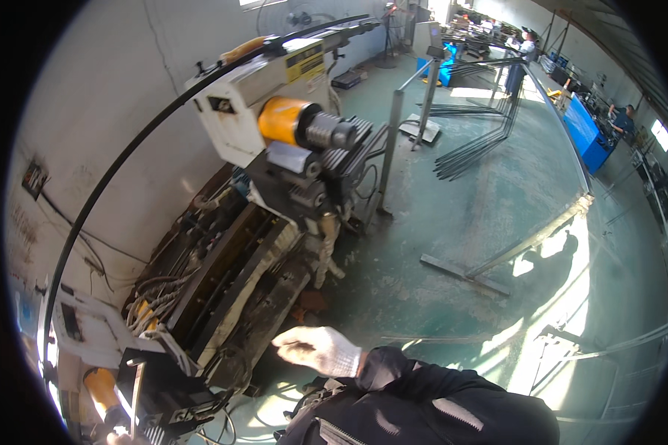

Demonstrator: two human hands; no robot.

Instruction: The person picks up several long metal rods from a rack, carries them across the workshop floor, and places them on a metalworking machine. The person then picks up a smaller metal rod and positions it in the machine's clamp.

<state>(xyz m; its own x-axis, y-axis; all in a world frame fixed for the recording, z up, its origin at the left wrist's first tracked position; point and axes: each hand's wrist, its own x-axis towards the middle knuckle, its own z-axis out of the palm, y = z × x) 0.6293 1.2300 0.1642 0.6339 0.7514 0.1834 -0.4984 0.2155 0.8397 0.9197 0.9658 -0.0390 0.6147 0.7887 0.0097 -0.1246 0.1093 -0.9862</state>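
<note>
My right hand (318,351), in a pale knit work glove with a dark sleeve, reaches left at bottom centre. Its fingers are loosely bent and a little apart, with nothing visible in them. It hovers to the right of a long machine bed (249,278), apparently not touching it. At the lower left edge, a bright, washed-out patch beside a pale metal rod (136,397) may be my left hand; its fingers cannot be made out. A long black bar (122,148), bent by the lens, spans a far machine head (226,119) and a near machine head (100,326).
The far head carries an orange motor (282,120). Cables (159,297) hang along the bed. To the right stand metal frames (531,241) with feet on the green floor (393,282). Dark bent rods (479,144) lie beyond. A person (523,59) stands far back; another (622,119) is near blue panels.
</note>
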